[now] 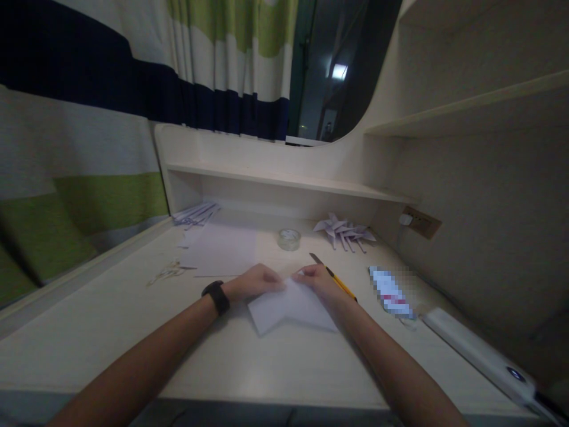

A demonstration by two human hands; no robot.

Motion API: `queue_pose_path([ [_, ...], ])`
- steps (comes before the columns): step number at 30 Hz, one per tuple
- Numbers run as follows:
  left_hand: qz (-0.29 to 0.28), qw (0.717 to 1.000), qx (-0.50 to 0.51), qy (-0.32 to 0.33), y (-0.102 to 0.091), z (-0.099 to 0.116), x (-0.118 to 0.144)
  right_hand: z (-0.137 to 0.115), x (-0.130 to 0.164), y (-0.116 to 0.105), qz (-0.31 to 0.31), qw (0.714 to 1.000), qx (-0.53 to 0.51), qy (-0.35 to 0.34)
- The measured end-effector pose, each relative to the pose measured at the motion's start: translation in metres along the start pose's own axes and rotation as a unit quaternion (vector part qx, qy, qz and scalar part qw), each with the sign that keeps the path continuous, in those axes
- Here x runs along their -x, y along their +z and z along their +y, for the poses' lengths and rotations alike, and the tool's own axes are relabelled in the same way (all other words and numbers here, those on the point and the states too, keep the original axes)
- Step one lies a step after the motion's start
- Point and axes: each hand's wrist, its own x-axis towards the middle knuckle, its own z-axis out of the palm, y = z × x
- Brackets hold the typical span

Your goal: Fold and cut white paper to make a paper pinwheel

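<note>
A folded sheet of paper (291,307) lies flat on the surface (275,362), a little right of its middle and directly in front of the person. The paper is pale, almost white with a faint lilac cast in the dim light, and it is creased into an angular shape: its long axis runs roughly left to right across the surface, with one pointed corner reaching toward the near left and a longer edge slanting off to the right; the far edge is tucked under the fingers. The left hand (254,282), with a dark band (216,296) on its wrist, rests palm down on the paper's far left corner, fingers drawn together and pressing flat. The right hand (316,277) meets it from the other side, its fingertips bunched and pinching or pressing the paper's top edge; whether they actually grip a fold cannot be told. Just beyond the right hand lies a yellow-handled cutter (334,277), pointing away and to the left. Farther back stand a roll of clear tape (289,239), a flat sheet of paper (222,252), scissors (171,271) to the left, and a cluster of folded paper pinwheels (343,231) near the wall. A white light bar (478,351) lies along the right edge.
</note>
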Motion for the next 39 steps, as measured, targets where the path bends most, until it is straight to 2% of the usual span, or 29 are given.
queue_pose_path([
  [2,0.007,1.0,-0.003,-0.005,0.001,-0.004,-0.001,0.0,-0.002,-0.003,0.026,0.997,0.076,-0.011],
  [4,0.045,0.999,0.015,-0.019,-0.001,-0.009,-0.003,-0.001,-0.003,-0.017,0.11,0.975,0.19,-0.022],
  [5,0.072,0.997,0.029,-0.026,-0.003,-0.011,-0.004,-0.001,-0.003,-0.026,0.171,0.949,0.264,-0.024],
  [7,0.119,0.991,0.054,-0.037,-0.008,-0.015,-0.005,0.0,-0.002,-0.047,0.277,0.86,0.429,0.002],
  [8,0.13,0.988,0.068,-0.041,-0.01,-0.016,-0.005,0.001,-0.002,-0.056,0.299,0.824,0.48,0.024],
  [10,0.126,0.986,0.101,-0.043,-0.011,-0.018,-0.004,0.004,0.0,-0.067,0.294,0.794,0.529,0.059],
  [11,0.112,0.986,0.117,-0.041,-0.011,-0.018,-0.003,0.006,0.0,-0.069,0.28,0.789,0.543,0.069],
  [14,0.064,0.989,0.12,-0.055,-0.01,-0.019,-0.001,0.011,-0.001,-0.068,0.235,0.784,0.571,0.066],
  [16,0.034,0.995,0.031,-0.093,-0.012,-0.017,0.0,0.013,-0.002,-0.064,0.22,0.78,0.584,0.058],
  [18,0.021,0.989,-0.107,-0.1,-0.017,-0.013,0.002,0.014,-0.003,-0.062,0.216,0.776,0.591,0.047],
  [20,0.054,0.972,-0.226,-0.048,-0.02,-0.006,0.003,0.013,-0.002,-0.061,0.212,0.774,0.595,0.038],
  [23,0.154,0.931,-0.324,0.073,-0.017,0.0,0.003,0.009,0.0,-0.064,0.207,0.774,0.597,0.026],
  [24,0.163,0.918,-0.345,0.111,-0.013,0.0,0.003,0.007,0.0,-0.065,0.205,0.774,0.598,0.02],
  [26,0.121,0.901,-0.383,0.164,-0.003,-0.004,0.002,0.002,0.001,-0.067,0.189,0.779,0.598,-0.009],
  [28,0.063,0.891,-0.416,0.171,0.008,-0.011,0.001,-0.001,0.001,-0.068,0.15,0.791,0.592,-0.047],
  [30,0.039,0.882,-0.441,0.159,0.016,-0.018,0.0,-0.003,0.001,-0.069,0.1,0.804,0.581,-0.072],
  [34,0.058,0.862,-0.479,0.154,0.02,-0.021,-0.001,-0.002,0.001,-0.067,0.052,0.821,0.561,-0.09],
  [39,0.094,0.85,-0.497,0.15,0.015,-0.014,0.0,-0.003,0.004,-0.062,0.004,0.826,0.548,-0.134],
])
